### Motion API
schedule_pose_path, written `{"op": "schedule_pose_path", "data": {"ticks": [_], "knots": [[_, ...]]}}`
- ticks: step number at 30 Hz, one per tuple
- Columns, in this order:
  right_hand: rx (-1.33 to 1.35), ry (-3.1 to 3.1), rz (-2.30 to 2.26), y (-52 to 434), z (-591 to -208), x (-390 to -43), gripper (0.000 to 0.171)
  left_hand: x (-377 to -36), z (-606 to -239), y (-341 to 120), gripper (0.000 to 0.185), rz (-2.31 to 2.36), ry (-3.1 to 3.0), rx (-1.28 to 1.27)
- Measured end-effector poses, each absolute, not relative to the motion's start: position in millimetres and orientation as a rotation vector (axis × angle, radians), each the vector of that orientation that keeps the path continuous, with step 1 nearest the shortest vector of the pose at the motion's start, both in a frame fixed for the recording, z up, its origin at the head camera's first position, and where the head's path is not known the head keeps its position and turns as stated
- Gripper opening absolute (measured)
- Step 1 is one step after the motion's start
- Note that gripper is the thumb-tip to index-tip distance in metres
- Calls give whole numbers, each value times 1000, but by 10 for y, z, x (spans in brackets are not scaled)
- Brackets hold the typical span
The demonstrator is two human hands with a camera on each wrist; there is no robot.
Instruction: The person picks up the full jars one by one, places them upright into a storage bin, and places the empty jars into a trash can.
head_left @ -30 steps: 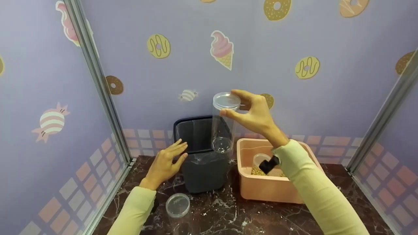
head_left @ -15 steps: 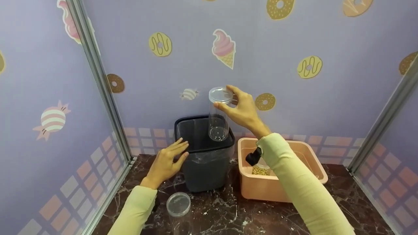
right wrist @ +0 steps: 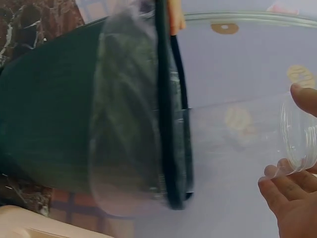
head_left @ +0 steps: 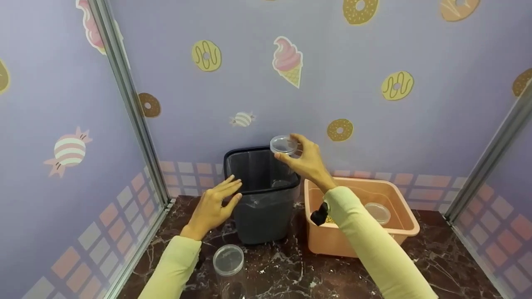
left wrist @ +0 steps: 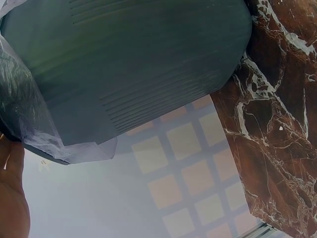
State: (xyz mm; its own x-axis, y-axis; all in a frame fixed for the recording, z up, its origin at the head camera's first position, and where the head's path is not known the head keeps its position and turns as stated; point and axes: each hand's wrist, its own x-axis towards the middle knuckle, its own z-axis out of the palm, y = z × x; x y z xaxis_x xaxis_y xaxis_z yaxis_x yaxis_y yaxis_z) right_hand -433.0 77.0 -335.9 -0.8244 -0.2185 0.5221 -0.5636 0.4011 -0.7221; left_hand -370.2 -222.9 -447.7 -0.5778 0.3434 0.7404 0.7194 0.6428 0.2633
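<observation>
My right hand (head_left: 308, 162) grips a clear plastic jar (head_left: 284, 146) near its round lid, thumb on one side and fingers on the other. Seen from the right wrist, the jar's lower end (right wrist: 218, 136) dips past the rim of a dark trash bin (head_left: 264, 220). A thin clear liner (right wrist: 126, 114) folds over that rim. On the bin's left side, my left hand (head_left: 211, 209) rests by the rim with fingers extended. A second clear lidded jar (head_left: 228, 263) stands upright at the front of the tabletop.
Right of the bin sits a pink plastic basin (head_left: 347, 241). In it are a clear round lid or container top (head_left: 377, 213) and yellowish grains, partly hidden by my right sleeve. Patterned walls (head_left: 187, 137) enclose the dark marbled table (head_left: 286, 270).
My right hand has moved left and then down, lowering the clear jar into the mouth of the bin. The left hand stays at the bin's rim.
</observation>
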Motion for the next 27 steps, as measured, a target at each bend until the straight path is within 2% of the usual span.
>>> {"op": "schedule_pose_path", "data": {"ticks": [14, 27], "knots": [[618, -2405, 1354, 740, -3877, -4314, 80, -3691, -4490, -2216, 37, -738, -2183, -816], [706, -2330, 1409, 740, -3947, -4336, 79, -3695, -4492, -2219, 38, -761, -2180, -818]]}}
